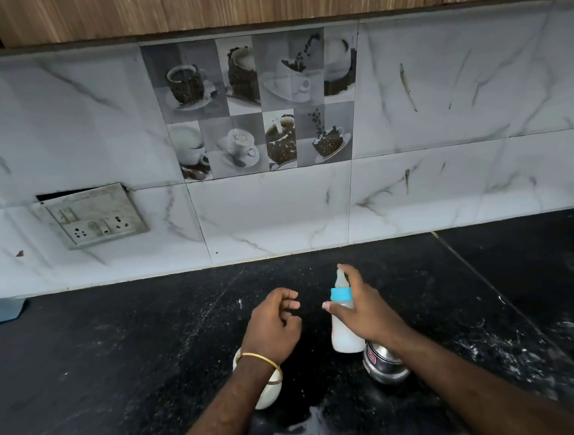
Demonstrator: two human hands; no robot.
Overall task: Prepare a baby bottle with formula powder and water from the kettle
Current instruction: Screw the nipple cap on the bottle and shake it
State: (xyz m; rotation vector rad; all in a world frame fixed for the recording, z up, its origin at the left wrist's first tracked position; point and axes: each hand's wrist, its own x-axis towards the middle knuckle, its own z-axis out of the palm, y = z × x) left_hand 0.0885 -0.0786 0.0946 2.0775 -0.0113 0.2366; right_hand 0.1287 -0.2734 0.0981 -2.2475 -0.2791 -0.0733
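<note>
Milky white liquid fills the baby bottle [345,329], which has a blue collar ring and a clear teat on top and is held upright above the black stone countertop [117,350], a little right of the middle of the scene. The right hand [366,309] grips it — thumb across the near side just under the blue ring, fingers curled round the far side, and the forefinger reaching up along the teat to its tip. Whether the bottle's base touches the counter cannot be told. Just to its left, apart from it, the left hand [274,324] hovers with its fingers loosely curled and nothing in them; a gold bangle [259,359] sits on that wrist. Under the left wrist a white bowl-like container [268,394] rests on the counter, mostly hidden by the arm. Under the right forearm, near and right of the bottle, stands a shiny steel vessel [384,364]. White powder and wet smears speckle the counter, thickest at the near edge and to the right. Beyond — white marble-look wall tiles [448,187], a panel of coffee-cup picture tiles [256,106], a loose switch-and-socket plate [95,215] at the far left, and wood-grain cabinets [227,2] above.
</note>
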